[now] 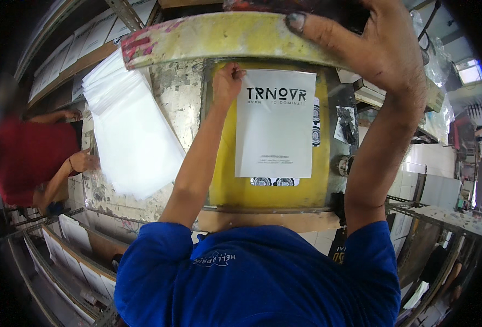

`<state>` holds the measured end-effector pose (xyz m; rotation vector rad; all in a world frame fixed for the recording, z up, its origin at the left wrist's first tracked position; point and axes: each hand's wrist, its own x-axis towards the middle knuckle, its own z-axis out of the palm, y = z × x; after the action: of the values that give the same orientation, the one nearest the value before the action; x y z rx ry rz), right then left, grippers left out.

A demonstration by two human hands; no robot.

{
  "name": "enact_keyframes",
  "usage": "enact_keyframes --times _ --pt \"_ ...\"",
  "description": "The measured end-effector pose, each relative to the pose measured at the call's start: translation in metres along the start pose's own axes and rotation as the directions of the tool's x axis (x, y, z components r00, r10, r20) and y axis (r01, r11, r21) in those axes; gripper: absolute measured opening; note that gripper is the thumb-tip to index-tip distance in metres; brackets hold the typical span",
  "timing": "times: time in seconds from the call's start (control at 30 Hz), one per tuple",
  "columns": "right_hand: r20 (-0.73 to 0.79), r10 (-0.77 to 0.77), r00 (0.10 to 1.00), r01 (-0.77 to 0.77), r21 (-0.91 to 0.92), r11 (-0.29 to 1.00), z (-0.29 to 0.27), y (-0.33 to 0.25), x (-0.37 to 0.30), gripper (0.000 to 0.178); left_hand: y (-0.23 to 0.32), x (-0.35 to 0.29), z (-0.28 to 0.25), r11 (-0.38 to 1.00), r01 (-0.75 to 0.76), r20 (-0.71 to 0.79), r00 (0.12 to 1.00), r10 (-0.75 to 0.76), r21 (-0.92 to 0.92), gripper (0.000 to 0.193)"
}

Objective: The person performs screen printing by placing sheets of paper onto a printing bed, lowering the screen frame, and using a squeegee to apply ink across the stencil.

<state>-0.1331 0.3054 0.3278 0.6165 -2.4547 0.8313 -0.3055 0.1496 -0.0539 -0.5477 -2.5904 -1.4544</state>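
Note:
A white sheet or flat bag (273, 133) with black print lies on a yellow board (222, 163) in front of me. The thumb and fingers of my left hand (228, 83) pinch its far left corner. Raised across the far side is a yellow-painted wooden frame bar (214, 39), stained pink at its left end. My right hand (380, 52) grips this bar near its right end, thumb over the near face; the other fingers are mostly hidden behind it. Black and white labels (316, 122) stick out from under the sheet's right and near edges.
A fanned stack of white sheets or bags (134, 133) lies on the worn table (184, 90) to the left. Beyond it stands a person in a red shirt (36, 155). Metal racks (50, 261) flank me. A dark-smeared paper (345, 125) lies right of the board.

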Motion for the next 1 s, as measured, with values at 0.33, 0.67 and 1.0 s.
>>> enact_keyframes --times 0.33,0.67,1.0 --pt "-0.005 0.198 0.98 -0.197 -0.079 0.977 0.005 -0.004 0.02 0.045 -0.033 -0.058 -0.193 0.889 0.176 -0.403 0.842 -0.359 -0.424 0.009" --pt "0.097 0.174 0.98 -0.158 -0.159 0.975 -0.01 0.045 0.008 0.051 -0.171 -0.19 -0.405 0.933 0.077 -0.827 0.44 -0.348 -0.352 0.01" --pt "0.02 0.142 0.99 -0.136 -0.186 0.973 -0.005 0.046 -0.001 0.048 -0.096 -0.215 -0.374 0.644 0.381 -0.731 0.514 0.449 0.663 0.025"
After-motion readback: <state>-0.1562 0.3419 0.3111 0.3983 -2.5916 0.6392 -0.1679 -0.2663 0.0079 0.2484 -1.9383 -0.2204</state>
